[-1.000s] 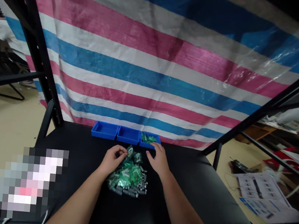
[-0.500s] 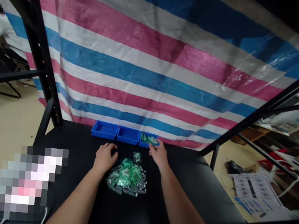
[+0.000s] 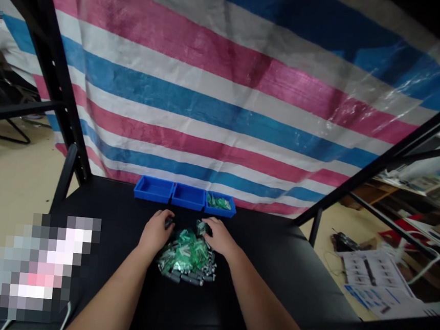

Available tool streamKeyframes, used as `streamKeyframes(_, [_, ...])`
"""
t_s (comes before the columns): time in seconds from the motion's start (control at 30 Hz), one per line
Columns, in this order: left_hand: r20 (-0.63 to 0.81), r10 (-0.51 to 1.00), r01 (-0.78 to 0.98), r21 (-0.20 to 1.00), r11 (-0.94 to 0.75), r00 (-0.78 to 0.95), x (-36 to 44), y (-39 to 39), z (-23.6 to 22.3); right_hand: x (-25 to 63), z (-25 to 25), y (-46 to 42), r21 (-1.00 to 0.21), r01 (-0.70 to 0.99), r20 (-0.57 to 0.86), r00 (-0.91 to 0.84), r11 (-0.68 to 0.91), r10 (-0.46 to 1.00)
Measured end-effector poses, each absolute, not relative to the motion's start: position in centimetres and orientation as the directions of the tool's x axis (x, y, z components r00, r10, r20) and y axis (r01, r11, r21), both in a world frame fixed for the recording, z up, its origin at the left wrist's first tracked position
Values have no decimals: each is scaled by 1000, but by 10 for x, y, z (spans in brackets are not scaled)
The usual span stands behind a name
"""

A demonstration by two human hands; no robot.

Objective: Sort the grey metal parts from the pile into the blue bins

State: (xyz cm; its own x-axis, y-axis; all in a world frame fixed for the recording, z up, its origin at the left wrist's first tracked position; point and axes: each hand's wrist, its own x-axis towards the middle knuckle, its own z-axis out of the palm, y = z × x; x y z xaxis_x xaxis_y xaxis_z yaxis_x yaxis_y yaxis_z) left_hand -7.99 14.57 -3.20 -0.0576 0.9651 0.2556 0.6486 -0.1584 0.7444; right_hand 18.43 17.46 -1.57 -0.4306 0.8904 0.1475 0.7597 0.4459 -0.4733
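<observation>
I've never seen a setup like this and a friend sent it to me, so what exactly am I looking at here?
This view comes from one camera worn on a person's head, looking down at their own bare hands. On a black table lies a heap of green packets and grey cylinders. The left hand and right hand both rest at its far edge; whether either holds anything is hard to tell. Beyond stand three blue plastic trays, the rightmost holding green packets. A striped tarp hangs behind.
</observation>
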Motion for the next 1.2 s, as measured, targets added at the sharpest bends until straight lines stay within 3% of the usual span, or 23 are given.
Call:
streamKeyframes(0.2, [287, 939, 531, 835, -146, -192, -83, 154, -39, 192, -9, 199, -552, 735, 180, -355, 393, 917])
streamKeyframes(0.33, [269, 929, 470, 874, -124, -254, -83, 158, -44, 209, 12, 217, -569, 718, 437, -148, 400, 887])
streamKeyframes(0.43, [276, 930, 454, 879, -142, -243, -81, 158, -45, 219, 24, 231, -479, 795, 561, -49, 373, 826])
streamKeyframes(0.6, [275, 943, 428, 887, -173, -189, -78, 156, -42, 222, 18, 245, -215, 936, 332, -200, 280, 922])
streamKeyframes(0.93, [273, 958, 384, 896, -221, -88, -73, 154, -36, 204, 15, 258, -172, 929, 255, -281, 329, 925])
streamKeyframes(1.2, [271, 960, 365, 903, -228, -70, -73, 156, -40, 187, 23, 264, -111, 905, 113, -399, 410, 910])
